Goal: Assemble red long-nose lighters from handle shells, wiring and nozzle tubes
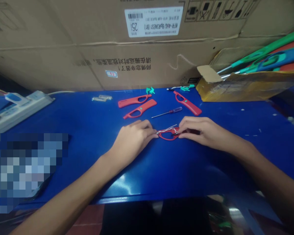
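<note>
Wired casing (173,138) well inside table edge (137,198)

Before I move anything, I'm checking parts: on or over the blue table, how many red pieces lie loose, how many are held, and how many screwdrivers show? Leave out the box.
Loose red pieces: 3
Red piece held between the left hand and right hand: 1
Screwdriver: 1
Total: 5

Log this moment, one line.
left hand: pinching red casing | right hand: at opposite end | white wires: along casing | screwdriver: beyond, on table
</note>
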A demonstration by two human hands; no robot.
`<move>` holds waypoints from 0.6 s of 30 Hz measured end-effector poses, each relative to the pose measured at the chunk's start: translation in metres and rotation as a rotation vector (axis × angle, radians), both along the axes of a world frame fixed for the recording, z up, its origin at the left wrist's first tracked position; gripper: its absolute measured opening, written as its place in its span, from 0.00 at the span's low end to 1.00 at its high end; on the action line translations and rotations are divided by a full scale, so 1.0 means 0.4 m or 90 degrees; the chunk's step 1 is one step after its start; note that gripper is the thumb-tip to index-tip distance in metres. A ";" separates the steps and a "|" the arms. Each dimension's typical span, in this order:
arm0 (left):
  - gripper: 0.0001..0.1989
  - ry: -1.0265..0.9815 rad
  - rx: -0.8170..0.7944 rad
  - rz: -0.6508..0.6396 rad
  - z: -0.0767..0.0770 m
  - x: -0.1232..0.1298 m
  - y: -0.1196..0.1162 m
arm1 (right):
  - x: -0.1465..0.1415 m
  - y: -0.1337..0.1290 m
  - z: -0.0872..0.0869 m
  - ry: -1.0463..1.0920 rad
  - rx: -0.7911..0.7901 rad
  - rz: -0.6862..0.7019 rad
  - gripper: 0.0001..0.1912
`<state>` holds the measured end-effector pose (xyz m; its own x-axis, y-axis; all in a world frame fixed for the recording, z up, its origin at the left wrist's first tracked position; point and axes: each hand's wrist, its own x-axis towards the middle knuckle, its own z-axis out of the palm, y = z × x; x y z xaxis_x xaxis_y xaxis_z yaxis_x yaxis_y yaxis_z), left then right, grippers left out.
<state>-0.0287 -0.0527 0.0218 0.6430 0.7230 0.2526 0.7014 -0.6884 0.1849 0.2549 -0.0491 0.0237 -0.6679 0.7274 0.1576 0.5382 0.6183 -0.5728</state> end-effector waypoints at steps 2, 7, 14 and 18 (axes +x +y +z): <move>0.11 -0.004 -0.005 0.006 -0.002 0.000 0.003 | -0.001 0.001 0.000 -0.001 -0.004 -0.004 0.09; 0.09 -0.034 -0.010 -0.005 -0.008 0.002 0.011 | 0.001 0.004 -0.002 0.002 -0.003 -0.013 0.09; 0.10 0.076 0.150 -0.027 -0.009 0.020 -0.012 | 0.005 0.011 -0.012 0.015 0.003 -0.011 0.09; 0.08 0.138 0.275 -0.047 -0.019 0.038 -0.029 | 0.006 0.015 -0.019 0.021 0.023 -0.017 0.09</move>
